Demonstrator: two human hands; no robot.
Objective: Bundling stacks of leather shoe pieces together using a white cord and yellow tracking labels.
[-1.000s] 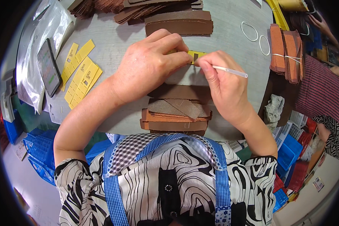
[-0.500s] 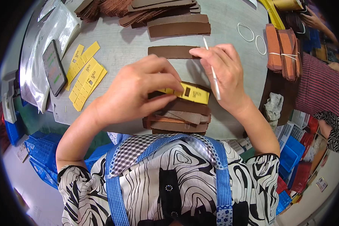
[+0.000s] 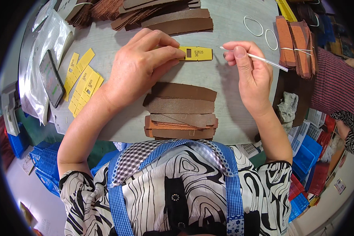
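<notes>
My left hand (image 3: pixel 145 61) presses a yellow strip-shaped template (image 3: pixel 204 54) down in the middle of the table, its thumb and fingers closed over the template's left part. Whatever lies beneath the template is almost wholly hidden. To the right, my right hand (image 3: pixel 255 78) grips a thin white pen refill (image 3: pixel 269 61) between thumb and fingers. The refill's tip points left, just short of the template's right end and apart from it. Nearer my body, several brown strips (image 3: pixel 185 91) overlap in a row, some with orange-brown edges.
More brown strips (image 3: pixel 185 26) are piled at the far side. On the left lie other yellow templates (image 3: pixel 84 92), a phone (image 3: pixel 51 78) and clear plastic bags (image 3: pixel 39 55). Rubber bands (image 3: pixel 271 40), banded orange-brown bundles (image 3: pixel 301 47) and a grey crumpled lump (image 3: pixel 287 107) are at the right.
My left hand has carried the template away from my body, onto where a single brown strip lay. My right hand has shifted right, and the refill has turned from upright to slanting leftward.
</notes>
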